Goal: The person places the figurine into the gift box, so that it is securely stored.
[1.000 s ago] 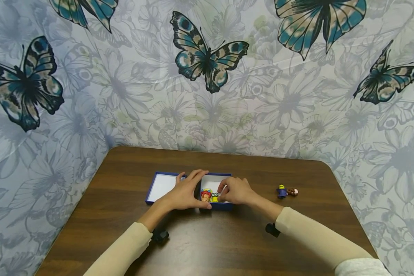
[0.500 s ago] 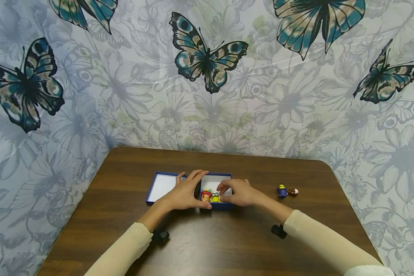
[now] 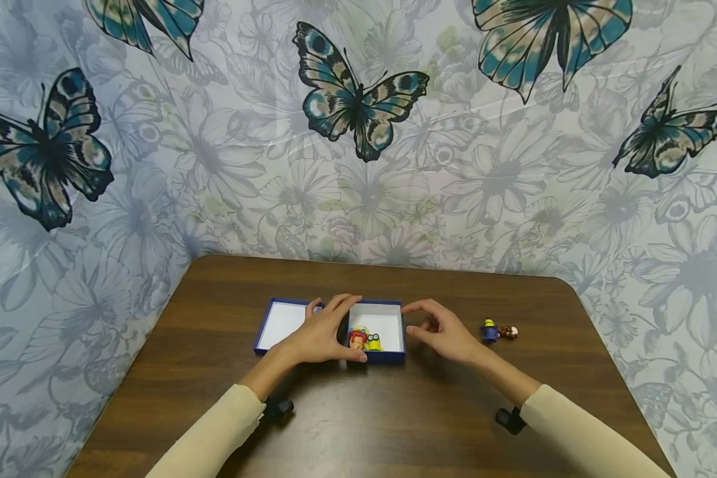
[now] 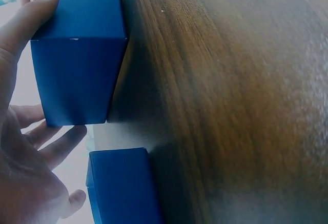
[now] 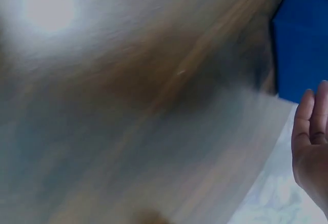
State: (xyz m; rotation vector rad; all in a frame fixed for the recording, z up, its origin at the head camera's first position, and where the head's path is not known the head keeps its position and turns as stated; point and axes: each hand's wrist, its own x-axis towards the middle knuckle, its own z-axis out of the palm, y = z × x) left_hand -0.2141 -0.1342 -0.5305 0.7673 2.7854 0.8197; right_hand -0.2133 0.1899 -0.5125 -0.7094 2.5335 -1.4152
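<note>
A blue box with a white inside (image 3: 385,320) stands open mid-table. My left hand (image 3: 320,335) holds it by the left side, thumb at the near wall and fingers spread toward the back edge; the left wrist view shows the thumb (image 4: 33,21) on the blue wall. In the box's near left corner lie a red-topped toy figure (image 3: 358,338) and a small yellow one with big round eyes (image 3: 373,342). Just off the box's right wall hovers my right hand (image 3: 445,330), fingers loosely bent and holding nothing.
Left of the box, its shallow blue lid (image 3: 281,325) lies white side up, partly behind the left hand. Farther right on the brown table (image 3: 358,425) lie a blue figure with a yellow top (image 3: 488,331) and a brown one (image 3: 508,332). A butterfly-print cloth (image 3: 358,206) hangs behind.
My right hand has come out of the box and moved right, past its right wall. The yellow figure stays in the box. The left hand keeps its place.
</note>
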